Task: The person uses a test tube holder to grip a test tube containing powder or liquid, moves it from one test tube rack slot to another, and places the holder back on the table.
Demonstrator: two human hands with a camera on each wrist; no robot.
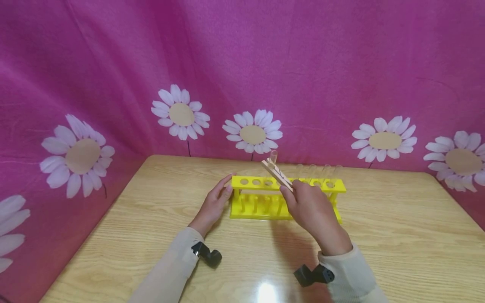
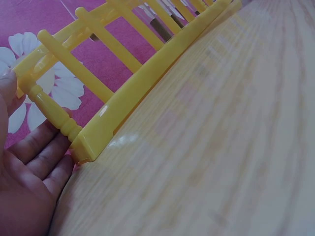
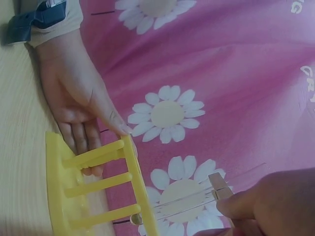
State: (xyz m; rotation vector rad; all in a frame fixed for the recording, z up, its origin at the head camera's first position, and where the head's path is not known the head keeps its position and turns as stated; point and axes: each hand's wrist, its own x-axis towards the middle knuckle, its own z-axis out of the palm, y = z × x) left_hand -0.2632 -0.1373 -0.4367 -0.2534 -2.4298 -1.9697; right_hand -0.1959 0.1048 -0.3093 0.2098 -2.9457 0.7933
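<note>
A yellow test tube rack [image 1: 250, 215] stands on the table, with a row of holes along its top plate and pegs below. At its left end, my left hand [image 1: 213, 206] holds it, thumb by the top plate and fingers against the end post [image 2: 51, 110]. My right hand [image 1: 312, 210] grips a wooden test tube clamp [image 1: 279, 174] above the rack. In the clamp's jaws is a clear glass test tube [image 3: 187, 204]; its rounded bottom appears just through the top plate in the right wrist view. Several other clear tubes [image 1: 326, 170] stand at the rack's right side, partly hidden by my right hand.
The rack is on a light wood-grain table [image 1: 159, 202]. A magenta cloth [image 1: 303, 75] with large white flowers hangs behind and to the sides of the table. A black wrist camera [image 1: 210, 256] is strapped over each sleeve.
</note>
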